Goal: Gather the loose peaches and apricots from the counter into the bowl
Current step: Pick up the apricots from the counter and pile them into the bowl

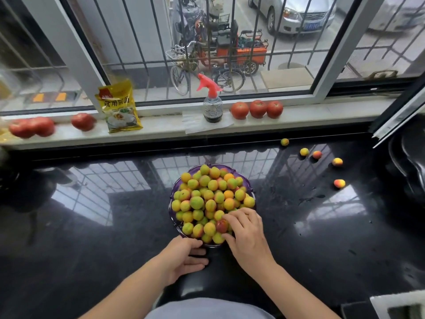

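A purple bowl [249,181] stands on the black counter, heaped with small yellow, green and orange fruits. My right hand [247,236] lies over the near right of the heap, its fingers curled round a reddish fruit [222,226]. My left hand [185,255] rests against the bowl's near rim, fingers relaxed. Several loose fruits lie on the counter at the far right: one [284,142] by the sill, a pair [304,152] [317,154], another [337,162], and the nearest [339,183].
The window sill behind carries tomatoes [257,108], more tomatoes [32,127] at the left, a yellow packet [119,107] and a spray bottle [212,104]. A dark sink or pan [407,162] sits at the right edge. Water drops dot the counter's right side.
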Demonstrator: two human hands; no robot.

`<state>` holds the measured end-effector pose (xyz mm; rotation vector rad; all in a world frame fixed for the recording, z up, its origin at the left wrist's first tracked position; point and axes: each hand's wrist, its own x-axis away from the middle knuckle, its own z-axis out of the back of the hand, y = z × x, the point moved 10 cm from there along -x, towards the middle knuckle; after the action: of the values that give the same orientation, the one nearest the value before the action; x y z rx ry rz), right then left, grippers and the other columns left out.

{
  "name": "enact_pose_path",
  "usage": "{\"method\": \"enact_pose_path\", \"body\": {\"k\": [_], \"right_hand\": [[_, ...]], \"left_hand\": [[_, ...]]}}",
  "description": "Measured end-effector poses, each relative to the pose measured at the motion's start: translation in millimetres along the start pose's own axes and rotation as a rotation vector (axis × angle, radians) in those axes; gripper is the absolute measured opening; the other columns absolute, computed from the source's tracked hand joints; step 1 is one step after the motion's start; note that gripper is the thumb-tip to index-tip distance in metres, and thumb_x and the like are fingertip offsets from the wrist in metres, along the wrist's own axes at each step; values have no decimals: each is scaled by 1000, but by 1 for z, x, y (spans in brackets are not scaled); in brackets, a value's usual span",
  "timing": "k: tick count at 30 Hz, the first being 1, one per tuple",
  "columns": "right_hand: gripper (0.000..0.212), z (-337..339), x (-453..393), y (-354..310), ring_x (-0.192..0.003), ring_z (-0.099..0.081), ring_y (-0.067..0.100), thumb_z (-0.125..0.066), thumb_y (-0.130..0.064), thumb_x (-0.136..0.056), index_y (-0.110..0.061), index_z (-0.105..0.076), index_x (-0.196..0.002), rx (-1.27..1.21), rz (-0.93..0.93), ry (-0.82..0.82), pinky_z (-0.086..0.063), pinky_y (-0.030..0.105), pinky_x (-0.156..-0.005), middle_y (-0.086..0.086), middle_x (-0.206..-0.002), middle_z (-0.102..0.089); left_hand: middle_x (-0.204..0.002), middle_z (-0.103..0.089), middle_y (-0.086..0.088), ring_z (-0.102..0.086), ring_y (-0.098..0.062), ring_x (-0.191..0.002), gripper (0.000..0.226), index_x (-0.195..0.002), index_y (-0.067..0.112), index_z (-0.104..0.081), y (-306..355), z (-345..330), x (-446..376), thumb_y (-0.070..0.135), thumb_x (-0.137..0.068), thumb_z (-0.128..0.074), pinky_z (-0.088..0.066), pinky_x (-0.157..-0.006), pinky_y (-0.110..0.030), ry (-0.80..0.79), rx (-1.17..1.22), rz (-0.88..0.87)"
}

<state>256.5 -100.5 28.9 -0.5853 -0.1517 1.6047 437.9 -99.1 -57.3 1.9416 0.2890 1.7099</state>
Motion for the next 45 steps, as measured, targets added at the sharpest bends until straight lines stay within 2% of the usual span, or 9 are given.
{"method": "enact_pose_path", "body": {"k": [6,13,18,22,27,33,37,41,45], "right_hand": [[50,-4,2,2,-122,-49,18,-83,-29,-79,-24,-64,-125,-1,45,-42,-40,39,-108,-11,-120,-61],[29,6,-10,-8,-116,-53,19,-72,-30,-88,-21,-69,-115,-33,174,-5,-38,41,-109,-9,-112,-65],[38,20,-44,6,-113,-50,19,-66,-30,-86,-19,-70,-122,-50,48,22,-37,40,-109,-5,-110,-61],[49,7,-62,0,-117,-48,19,-60,-37,-91,-19,-59,-136,56,76,-110,-33,45,-115,-7,-115,-61],[30,7,-59,3,-116,-47,17,-63,-36,-92,-20,-65,-118,18,61,-64,-37,37,-110,-7,-115,-59],[29,31,-45,54,-115,-46,11,-66,-18,-93,-19,-64,-122,-220,-237,97,-39,22,-101,-8,-117,-58],[31,43,-26,125,-114,-47,14,-62,-10,-93,-16,-64,-123,-189,-472,112,-44,33,-101,-4,-120,-56],[35,72,-9,218,-117,-46,20,-60,-10,-93,-15,-61,-128,-118,-694,159,-44,36,-100,1,-125,-51],[40,108,18,329,-111,-53,29,-60,-17,-93,-19,-55,-133,-31,-979,247,-46,41,-92,6,-128,-45]], "left_hand": [[-119,-71,-24,-77,-38,-95,18,-121,13,-57,-1,0,6,22,-105,-58,-64,-82,-44,-57,-29,59],[-116,-71,-23,-77,-39,-96,23,-124,10,-54,-7,12,10,23,-105,-56,-62,-76,-42,-43,-59,109],[-117,-72,-21,-77,-38,-96,29,-129,7,-53,-9,17,12,25,-106,-55,-62,-72,-40,-42,-31,116],[-118,-71,-20,-77,-38,-95,30,-129,7,-55,-9,19,15,26,-105,-54,-62,-72,-39,-51,-63,133],[-114,-75,-19,-77,-37,-98,32,-123,3,-63,-1,16,30,27,-102,-59,-62,-81,-40,-161,-228,163],[-107,-78,-18,-77,-35,-98,35,-119,3,-67,63,-27,45,27,-94,-65,-62,-84,-41,-229,-278,-31],[-104,-78,-14,-77,-29,-90,21,-121,6,-66,113,-93,48,15,-106,-54,-62,-84,-38,-243,-297,-230],[-97,-75,-6,-71,-17,-80,15,-110,12,-67,151,-180,33,9,-105,-54,-59,-80,-36,-266,-572,-395],[-94,-76,10,-72,-13,-85,12,-95,34,-63,180,-263,-26,32,-91,-52,-59,-86,-41,-194,-1082,-619]]}}
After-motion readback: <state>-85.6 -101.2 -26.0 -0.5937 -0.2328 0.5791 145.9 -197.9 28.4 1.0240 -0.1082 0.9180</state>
